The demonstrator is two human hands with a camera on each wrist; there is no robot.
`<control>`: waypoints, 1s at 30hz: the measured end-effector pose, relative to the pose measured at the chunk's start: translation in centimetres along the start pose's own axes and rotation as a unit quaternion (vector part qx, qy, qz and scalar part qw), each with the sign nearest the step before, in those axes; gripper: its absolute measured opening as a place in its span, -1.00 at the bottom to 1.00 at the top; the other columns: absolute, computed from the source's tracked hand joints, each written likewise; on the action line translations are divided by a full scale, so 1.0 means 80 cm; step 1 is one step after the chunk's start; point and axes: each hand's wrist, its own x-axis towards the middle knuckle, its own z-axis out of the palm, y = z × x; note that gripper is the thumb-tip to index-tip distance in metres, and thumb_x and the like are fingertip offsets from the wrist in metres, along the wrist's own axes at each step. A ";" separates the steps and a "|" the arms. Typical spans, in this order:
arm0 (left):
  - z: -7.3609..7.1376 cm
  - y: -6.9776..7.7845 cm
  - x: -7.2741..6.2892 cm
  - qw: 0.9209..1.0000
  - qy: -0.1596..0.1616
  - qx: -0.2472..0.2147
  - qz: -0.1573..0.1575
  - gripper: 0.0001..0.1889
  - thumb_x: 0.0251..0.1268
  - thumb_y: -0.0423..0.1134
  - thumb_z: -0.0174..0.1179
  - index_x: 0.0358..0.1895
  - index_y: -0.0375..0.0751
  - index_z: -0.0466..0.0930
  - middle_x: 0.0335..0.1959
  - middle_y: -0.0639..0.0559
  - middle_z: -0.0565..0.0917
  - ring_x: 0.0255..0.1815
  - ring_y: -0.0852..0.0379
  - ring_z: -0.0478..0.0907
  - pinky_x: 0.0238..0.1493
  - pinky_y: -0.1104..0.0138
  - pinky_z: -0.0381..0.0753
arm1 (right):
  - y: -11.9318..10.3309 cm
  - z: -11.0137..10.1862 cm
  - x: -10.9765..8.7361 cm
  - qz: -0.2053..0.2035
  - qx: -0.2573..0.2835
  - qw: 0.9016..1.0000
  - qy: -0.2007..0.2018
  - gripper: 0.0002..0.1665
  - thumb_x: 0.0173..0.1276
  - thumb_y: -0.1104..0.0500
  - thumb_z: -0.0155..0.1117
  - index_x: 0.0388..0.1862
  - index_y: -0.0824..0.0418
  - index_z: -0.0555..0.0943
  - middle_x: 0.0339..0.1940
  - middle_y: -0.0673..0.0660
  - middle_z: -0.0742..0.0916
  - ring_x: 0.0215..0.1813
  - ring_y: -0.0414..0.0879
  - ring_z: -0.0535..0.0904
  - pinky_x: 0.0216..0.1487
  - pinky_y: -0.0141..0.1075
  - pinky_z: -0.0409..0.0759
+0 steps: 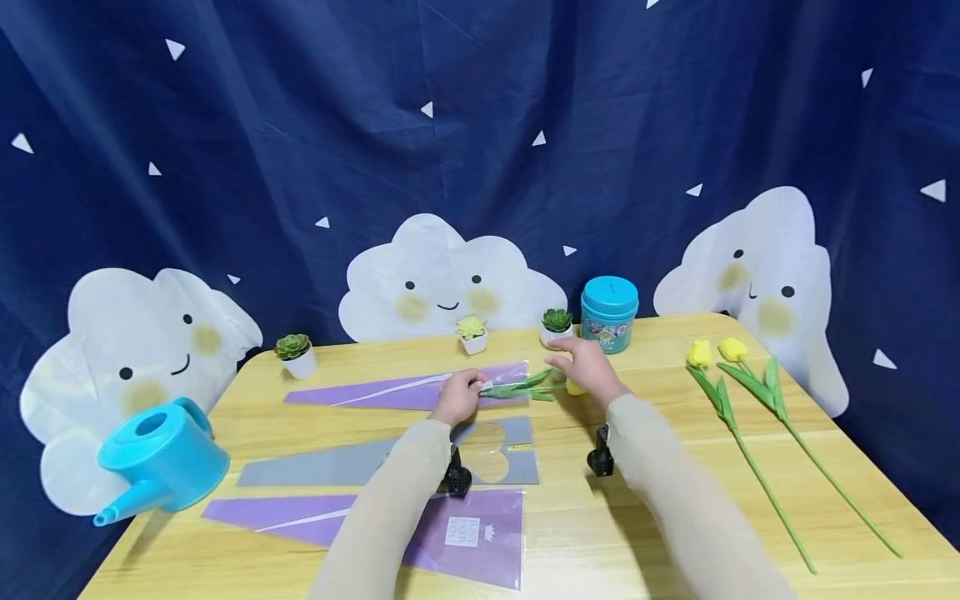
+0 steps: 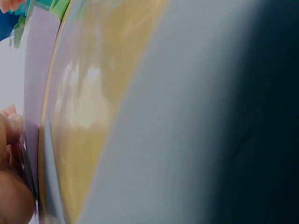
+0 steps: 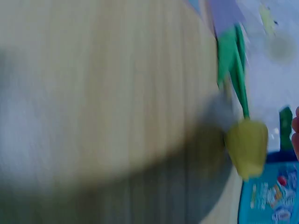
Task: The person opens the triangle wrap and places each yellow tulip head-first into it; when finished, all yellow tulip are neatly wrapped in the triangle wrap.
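My left hand point(image 1: 459, 397) pinches the far purple flower sleeve point(image 1: 408, 390); in the left wrist view its fingers point(image 2: 11, 186) are on the clear film. A yellow tulip lies at that sleeve's wide right end, its leaves point(image 1: 517, 388) over or inside the film, which I cannot tell. The tulip's flower head point(image 3: 246, 148) sticks out to the right, past the sleeve. Over it hovers my right hand point(image 1: 588, 371), fingers loosely bent and holding nothing; only a fingertip shows in the right wrist view. The lower stem is hidden by the left hand.
A grey sleeve point(image 1: 315, 463) and another purple sleeve point(image 1: 480, 554) lie nearer. Two yellow tulips point(image 1: 750, 462) lie on the right. Behind stand small potted succulents point(image 1: 302, 367) and a blue-lidded jar point(image 1: 609, 315). A blue watering can point(image 1: 168, 458) is at the left edge.
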 end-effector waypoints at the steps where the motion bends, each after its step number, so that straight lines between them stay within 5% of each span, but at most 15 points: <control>1: 0.000 0.000 0.000 1.000 0.003 0.000 -0.001 -0.79 0.41 -0.35 -0.08 -0.19 -0.16 0.60 -0.14 -0.06 0.62 -0.19 0.02 0.48 -0.07 0.16 0.43 | 0.002 -0.005 -0.001 0.007 0.004 1.000 -0.007 -0.51 0.31 0.10 0.20 0.16 0.32 0.50 0.14 0.28 0.58 0.22 0.20 0.42 0.21 0.03 0.35; 11: -0.002 -0.001 -0.002 1.000 0.004 0.000 -0.002 -0.79 0.41 -0.36 -0.08 -0.18 -0.18 0.59 -0.14 -0.06 0.61 -0.21 0.04 0.47 -0.11 0.18 0.43 | 0.030 -0.011 -0.010 0.053 -0.008 0.989 -0.139 -0.20 0.28 0.03 0.24 0.42 0.18 0.17 0.35 0.34 0.34 0.35 0.27 0.23 0.29 0.10 0.20; 16: -0.002 0.000 -0.005 1.000 0.001 -0.001 -0.012 -0.79 0.42 -0.35 -0.08 -0.19 -0.15 0.59 -0.18 -0.03 0.61 -0.26 0.06 0.44 -0.10 0.18 0.40 | 0.035 -0.002 -0.015 0.063 -0.001 0.982 -0.179 -0.19 0.25 0.04 0.27 0.41 0.18 0.19 0.34 0.33 0.36 0.36 0.25 0.22 0.31 0.09 0.17; 23: -0.003 0.000 -0.004 1.000 0.000 -0.005 -0.015 -0.79 0.42 -0.35 -0.09 -0.19 -0.15 0.59 -0.21 -0.02 0.61 -0.30 0.06 0.42 -0.08 0.16 0.37 | 0.037 0.007 -0.021 0.039 -0.026 0.985 -0.168 -0.40 0.26 0.08 0.26 0.27 0.19 0.41 0.25 0.26 0.49 0.31 0.22 0.30 0.29 0.06 0.21; 30: -0.001 -0.002 0.000 1.000 0.008 0.000 -0.003 -0.80 0.40 -0.36 -0.06 -0.22 -0.15 0.60 -0.22 -0.02 0.62 -0.20 0.02 0.47 0.17 0.02 0.25 | 0.035 0.009 -0.018 0.016 -0.017 0.990 -0.138 -0.66 0.26 0.17 0.26 0.01 0.22 0.59 0.06 0.24 0.62 0.20 0.19 0.43 0.22 0.03 0.32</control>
